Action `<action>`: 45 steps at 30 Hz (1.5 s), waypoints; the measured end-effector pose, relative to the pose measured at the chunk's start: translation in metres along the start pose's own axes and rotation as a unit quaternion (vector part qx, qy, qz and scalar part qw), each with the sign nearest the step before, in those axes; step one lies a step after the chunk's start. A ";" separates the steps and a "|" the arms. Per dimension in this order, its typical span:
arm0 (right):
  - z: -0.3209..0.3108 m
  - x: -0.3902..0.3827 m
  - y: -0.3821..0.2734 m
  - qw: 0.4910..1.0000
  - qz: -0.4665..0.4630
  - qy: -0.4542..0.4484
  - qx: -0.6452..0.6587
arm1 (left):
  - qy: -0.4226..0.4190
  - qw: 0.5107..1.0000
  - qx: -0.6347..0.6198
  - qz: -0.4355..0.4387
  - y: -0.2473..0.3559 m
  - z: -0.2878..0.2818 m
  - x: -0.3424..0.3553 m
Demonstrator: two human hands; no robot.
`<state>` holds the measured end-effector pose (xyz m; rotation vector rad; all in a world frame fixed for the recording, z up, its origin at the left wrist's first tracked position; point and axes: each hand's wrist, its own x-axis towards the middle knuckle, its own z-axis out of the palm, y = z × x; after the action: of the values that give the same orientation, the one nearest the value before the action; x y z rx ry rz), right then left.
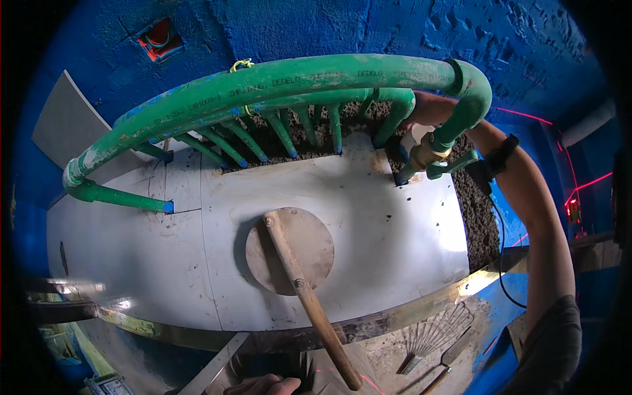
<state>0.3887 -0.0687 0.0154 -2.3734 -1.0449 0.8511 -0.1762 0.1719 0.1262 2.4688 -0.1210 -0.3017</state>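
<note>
My right arm comes up the right side, a black strap and small device on it. My right hand [428,108] is behind the thick green pipe [316,74] near its right elbow, its fingers hidden. A white piece [413,137] shows just below it, beside a brass-bodied valve [428,153] with a green handle. At the bottom edge, only the curled fingers of my left hand [266,385] show; whatever they hold is out of sight. On the pale tiles [359,263] lies a round flat disc [313,243] with a wooden handle [319,316] across it, pointing towards me.
Several thin green pipes [283,135] rise through cutouts in the tiles, with dark, crumbly mortar [480,224] at the back and right. A loose tile [69,125] leans on the blue wall. Below the metal front rail [388,319] lie a wire fan tool [438,332] and a trowel [455,350].
</note>
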 end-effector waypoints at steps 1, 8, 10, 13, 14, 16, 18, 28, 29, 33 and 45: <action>0.018 -0.001 -0.030 1.000 -0.011 0.001 0.001 | 0.002 1.000 0.006 -0.009 0.004 -0.001 -0.003; 0.072 -0.015 -0.097 0.937 -0.059 0.340 -0.062 | 0.022 1.000 -0.004 -0.006 -0.005 0.000 0.002; 0.069 -0.015 -0.096 0.935 -0.059 0.343 -0.066 | 0.029 1.000 -0.006 -0.003 -0.004 0.000 0.003; 0.067 -0.012 -0.094 0.936 -0.060 0.340 -0.071 | 0.041 0.999 -0.001 0.004 -0.003 -0.001 0.006; 0.066 -0.010 -0.094 0.936 -0.061 0.339 -0.073 | 0.047 0.999 0.008 0.012 -0.003 -0.003 0.008; 0.064 -0.006 -0.092 0.936 -0.061 0.337 -0.077 | 0.046 0.998 -0.037 -0.029 0.002 -0.009 0.017; 0.061 -0.001 -0.091 0.936 -0.061 0.337 -0.081 | 0.045 0.993 -0.081 -0.070 0.003 -0.009 0.019; 0.051 0.009 -0.072 0.934 -0.048 0.340 -0.093 | 0.065 0.991 -0.107 -0.044 0.000 -0.009 0.021; 0.050 0.009 -0.071 0.934 -0.046 0.342 -0.094 | 0.059 0.991 -0.109 -0.046 0.001 -0.010 0.022; 0.046 0.009 -0.065 0.932 -0.041 0.348 -0.096 | 0.073 0.991 -0.103 -0.045 0.003 -0.010 0.020; 0.034 -0.002 -0.038 0.925 -0.012 0.366 -0.098 | 0.056 0.993 -0.086 -0.053 0.004 -0.009 0.017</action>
<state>0.3453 -0.0422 0.0138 -2.4959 -0.8501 -0.1858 -0.1579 0.1717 0.1321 2.3187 0.0815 -0.2102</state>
